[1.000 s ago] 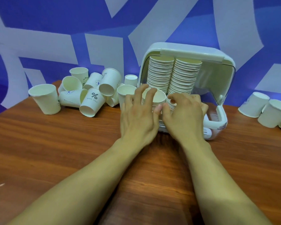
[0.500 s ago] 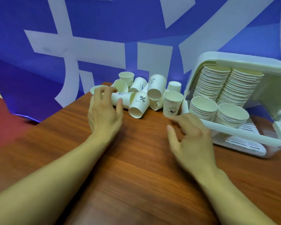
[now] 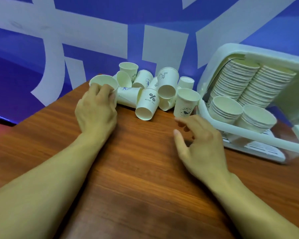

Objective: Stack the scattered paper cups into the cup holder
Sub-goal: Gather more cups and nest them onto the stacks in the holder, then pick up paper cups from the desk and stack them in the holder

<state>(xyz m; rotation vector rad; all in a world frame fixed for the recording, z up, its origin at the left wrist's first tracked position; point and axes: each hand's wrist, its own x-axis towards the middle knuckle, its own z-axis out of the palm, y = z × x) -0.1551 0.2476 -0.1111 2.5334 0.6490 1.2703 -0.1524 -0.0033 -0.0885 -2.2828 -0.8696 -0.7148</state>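
Pickup: cup at centre-left gripped by left hand; right hand spread, empty. Next: nesting into cup holder needed.

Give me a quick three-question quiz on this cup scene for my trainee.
1. True or false: the left grip holds an upright cup.
2. The NICE DAY cup is: A) upright; B) tipped over, mouth toward the camera; C) crushed flat.
3. Fill in: the right grip holds ____.

Key: 1 true; 2 B; 3 nothing.
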